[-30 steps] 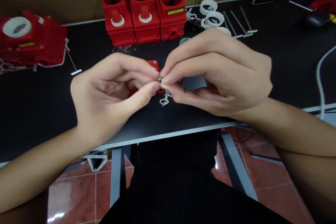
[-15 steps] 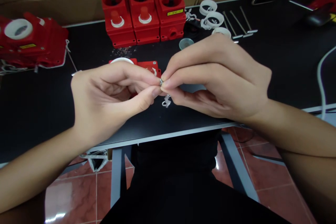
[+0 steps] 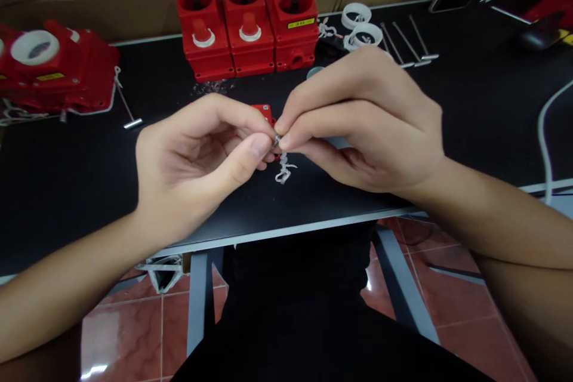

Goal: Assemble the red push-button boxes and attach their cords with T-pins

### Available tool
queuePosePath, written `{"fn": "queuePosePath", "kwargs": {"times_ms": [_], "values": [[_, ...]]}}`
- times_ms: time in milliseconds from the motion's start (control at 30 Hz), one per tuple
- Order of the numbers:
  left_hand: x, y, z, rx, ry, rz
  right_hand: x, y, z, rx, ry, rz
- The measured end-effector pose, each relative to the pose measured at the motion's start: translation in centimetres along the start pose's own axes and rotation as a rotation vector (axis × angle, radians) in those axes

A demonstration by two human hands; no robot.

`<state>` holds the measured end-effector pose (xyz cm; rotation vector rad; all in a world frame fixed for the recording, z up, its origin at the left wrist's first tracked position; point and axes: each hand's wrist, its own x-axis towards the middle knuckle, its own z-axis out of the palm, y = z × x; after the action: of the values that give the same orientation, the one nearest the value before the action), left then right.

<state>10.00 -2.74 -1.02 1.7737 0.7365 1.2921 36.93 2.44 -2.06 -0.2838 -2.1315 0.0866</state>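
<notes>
My left hand (image 3: 197, 161) and my right hand (image 3: 362, 119) meet above the black table (image 3: 67, 173), fingertips pinched together on a tiny metal ring (image 3: 276, 141). A short silvery chain (image 3: 283, 170) hangs from that ring down toward the table. Just behind my fingers lies a red part (image 3: 263, 111), mostly hidden by my left hand.
Three red housings (image 3: 248, 27) stand in a row at the back, before a cardboard wall. A red cover with a white ring (image 3: 54, 68) lies at the left. White rings (image 3: 360, 27) and metal pins (image 3: 409, 42) lie at the back right. A white cable (image 3: 544, 131) runs at the right.
Both hands stay pinched on the ring. My left thumb has shifted over the fingertips, and the hands have moved slightly, covering more of the red part behind them.
</notes>
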Motion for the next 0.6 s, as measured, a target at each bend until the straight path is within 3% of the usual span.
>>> {"fn": "queuePosePath", "kwargs": {"times_ms": [267,600], "values": [[0.3,0.0,-0.3,-0.062,-0.053,-0.056,0.0,0.7,0.8,0.041,0.007,-0.070],[0.8,0.0,-0.6,-0.068,-0.125,-0.092,0.0,0.0,1.0,0.175,-0.016,0.063]]}}
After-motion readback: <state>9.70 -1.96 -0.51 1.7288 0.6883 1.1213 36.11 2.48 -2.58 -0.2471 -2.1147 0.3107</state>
